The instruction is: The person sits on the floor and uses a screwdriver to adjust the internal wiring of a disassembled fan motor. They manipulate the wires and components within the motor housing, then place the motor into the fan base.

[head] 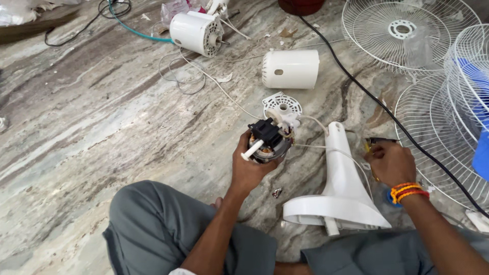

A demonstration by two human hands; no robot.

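Copper-wound motor (268, 141) sits clamped in my left hand (249, 168), mid-strip-down, at nine o'clock of the stand (342, 188), while my right hand (391, 163) pinches a tool (378, 141) I judge needs aiming next.

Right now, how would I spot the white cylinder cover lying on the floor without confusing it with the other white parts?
Start from the big wire fan guard at the top right of the stone floor and look left across the black cable. There the white cylinder cover lies on its side, apart from both hands. Unlike the motor housing farther left, it is a plain shell with one small oval hole.
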